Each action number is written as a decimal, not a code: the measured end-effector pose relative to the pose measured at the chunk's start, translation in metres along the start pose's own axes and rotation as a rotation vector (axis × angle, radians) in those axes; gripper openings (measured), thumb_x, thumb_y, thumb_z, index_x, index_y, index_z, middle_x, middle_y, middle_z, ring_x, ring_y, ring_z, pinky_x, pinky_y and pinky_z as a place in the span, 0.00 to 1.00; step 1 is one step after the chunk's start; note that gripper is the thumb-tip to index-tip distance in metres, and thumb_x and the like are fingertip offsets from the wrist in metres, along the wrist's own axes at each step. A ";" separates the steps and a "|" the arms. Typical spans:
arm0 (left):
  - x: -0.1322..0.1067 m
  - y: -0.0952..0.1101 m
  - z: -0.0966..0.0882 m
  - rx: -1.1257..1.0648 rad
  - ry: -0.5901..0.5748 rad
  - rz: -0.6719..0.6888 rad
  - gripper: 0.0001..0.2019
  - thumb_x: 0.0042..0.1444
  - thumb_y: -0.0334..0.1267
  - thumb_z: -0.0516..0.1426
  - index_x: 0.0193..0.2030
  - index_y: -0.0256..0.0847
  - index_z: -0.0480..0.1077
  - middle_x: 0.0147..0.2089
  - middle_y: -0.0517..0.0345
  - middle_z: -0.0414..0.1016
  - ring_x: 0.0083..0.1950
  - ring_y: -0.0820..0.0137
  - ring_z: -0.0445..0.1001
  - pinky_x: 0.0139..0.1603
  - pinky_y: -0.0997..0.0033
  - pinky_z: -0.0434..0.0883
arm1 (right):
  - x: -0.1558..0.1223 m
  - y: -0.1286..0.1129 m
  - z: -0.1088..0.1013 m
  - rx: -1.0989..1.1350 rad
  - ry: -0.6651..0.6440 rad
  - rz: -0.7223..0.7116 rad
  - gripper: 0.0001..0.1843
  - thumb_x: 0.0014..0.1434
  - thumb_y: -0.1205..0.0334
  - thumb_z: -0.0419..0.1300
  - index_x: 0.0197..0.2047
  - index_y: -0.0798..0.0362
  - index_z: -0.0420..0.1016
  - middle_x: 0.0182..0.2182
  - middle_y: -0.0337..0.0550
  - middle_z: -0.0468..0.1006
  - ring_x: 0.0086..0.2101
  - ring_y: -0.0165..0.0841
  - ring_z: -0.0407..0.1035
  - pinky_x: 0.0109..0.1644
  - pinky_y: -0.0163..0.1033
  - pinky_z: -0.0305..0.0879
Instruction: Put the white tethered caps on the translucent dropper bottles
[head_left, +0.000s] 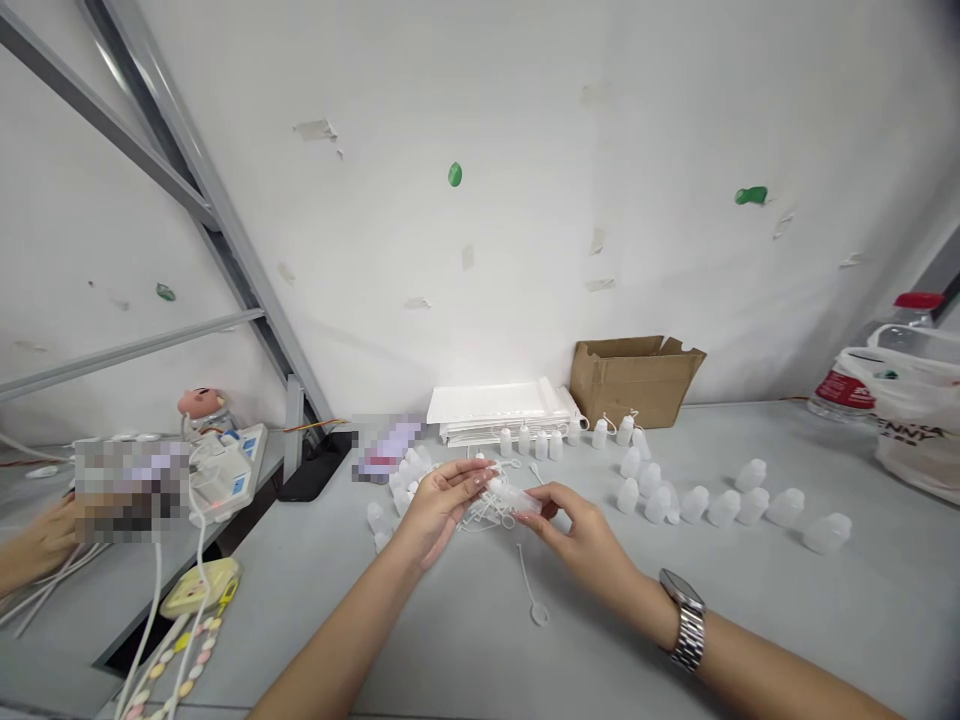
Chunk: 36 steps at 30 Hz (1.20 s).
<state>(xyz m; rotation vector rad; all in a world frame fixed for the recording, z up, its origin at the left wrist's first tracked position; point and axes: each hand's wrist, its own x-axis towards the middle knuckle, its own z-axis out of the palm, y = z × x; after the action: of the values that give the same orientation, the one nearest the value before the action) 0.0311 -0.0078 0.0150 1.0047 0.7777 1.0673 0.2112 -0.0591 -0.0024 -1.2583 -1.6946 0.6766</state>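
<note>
Between my left hand [442, 510] and my right hand [581, 530] is a small translucent plastic bottle [517, 498], lying almost level. My right fingers grip its body, and my left fingertips pinch its white near end. Beneath my hands lies a tangle of white plastic loop tethers [484, 518]. One loose tether [532, 600] lies apart on the grey table [450, 640], close to my right wrist. Several upright translucent bottles [540, 445] and larger caps [724, 508] stand in curved rows beyond my hands.
Behind the rows are a stack of white sheets [499, 410] and a cardboard box [634, 380]. A white bag [911, 400] and a red-capped bottle [847, 385] stand right. Left are a power strip [229, 470], cables, and another person's hand [37, 545].
</note>
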 end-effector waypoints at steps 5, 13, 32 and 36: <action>-0.001 -0.003 0.003 0.020 0.016 -0.003 0.13 0.39 0.36 0.65 0.35 0.38 0.75 0.38 0.54 0.77 0.40 0.71 0.72 0.45 0.74 0.64 | -0.002 0.003 0.002 -0.083 0.022 -0.066 0.07 0.56 0.57 0.55 0.37 0.50 0.70 0.29 0.42 0.74 0.31 0.35 0.66 0.37 0.40 0.63; 0.000 -0.016 0.005 0.010 0.002 -0.070 0.12 0.41 0.37 0.65 0.34 0.38 0.76 0.37 0.54 0.76 0.36 0.74 0.70 0.43 0.75 0.63 | -0.004 0.007 0.004 -0.276 0.055 -0.211 0.10 0.58 0.56 0.54 0.39 0.53 0.69 0.27 0.44 0.73 0.29 0.36 0.65 0.37 0.43 0.61; -0.004 -0.017 0.012 0.093 -0.036 0.023 0.13 0.42 0.41 0.63 0.34 0.37 0.77 0.44 0.47 0.77 0.56 0.59 0.65 0.57 0.62 0.59 | 0.003 -0.001 0.002 0.214 -0.113 0.102 0.19 0.57 0.47 0.50 0.27 0.53 0.69 0.19 0.38 0.68 0.22 0.31 0.63 0.31 0.39 0.61; -0.005 -0.016 0.016 0.135 -0.032 0.085 0.10 0.42 0.38 0.63 0.33 0.38 0.77 0.44 0.49 0.77 0.56 0.59 0.66 0.57 0.62 0.59 | 0.011 0.001 0.001 0.714 -0.290 0.381 0.23 0.54 0.42 0.52 0.21 0.54 0.64 0.17 0.35 0.65 0.18 0.25 0.59 0.28 0.35 0.59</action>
<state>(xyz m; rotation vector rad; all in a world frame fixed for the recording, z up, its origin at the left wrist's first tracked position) 0.0495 -0.0192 0.0064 1.1758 0.7950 1.0799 0.2096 -0.0485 -0.0001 -0.9844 -1.2350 1.5908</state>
